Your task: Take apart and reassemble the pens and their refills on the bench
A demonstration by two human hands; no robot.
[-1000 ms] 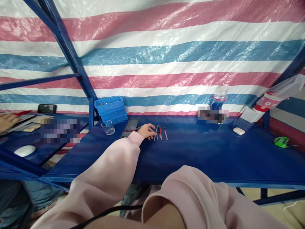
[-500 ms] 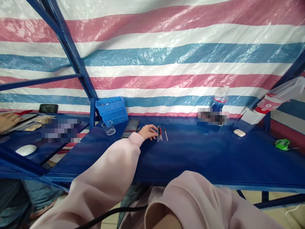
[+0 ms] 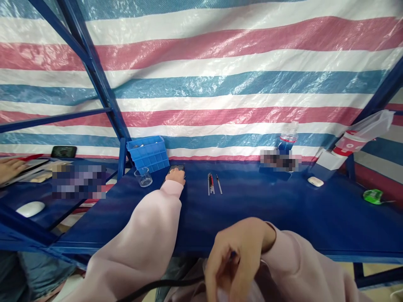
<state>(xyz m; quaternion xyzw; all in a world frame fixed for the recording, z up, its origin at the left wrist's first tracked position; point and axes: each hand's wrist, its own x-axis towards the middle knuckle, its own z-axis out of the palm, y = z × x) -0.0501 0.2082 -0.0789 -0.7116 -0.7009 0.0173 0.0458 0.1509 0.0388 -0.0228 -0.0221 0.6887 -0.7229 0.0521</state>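
My left hand (image 3: 175, 176) is on a dark flat object (image 3: 171, 168) at the left of the blue table. Its fingers are bent and closed; what they grip, if anything, is hidden. To the right of that hand lie several thin pen refills (image 3: 211, 184), grouped side by side, with a single refill (image 3: 219, 184) slightly apart. My right hand (image 3: 239, 253) hangs above the table's front edge, close to my body. Its fingers point down, bent but apart, and the tips are cut off by the picture's bottom. I see nothing clearly held there.
A clear plastic cup (image 3: 145, 178) and a blue compartment bin (image 3: 148, 153) stand at the left back. Rightward are a bottle (image 3: 287, 140), a white earbud case (image 3: 315, 181), a white box (image 3: 331, 159) and a green wrapper (image 3: 373, 196). Another person's hand (image 3: 12, 169) is far left.
My left hand has moved left from beside the refills onto the dark flat object. My right hand has come into view at the bottom. The view has tilted slightly upward.
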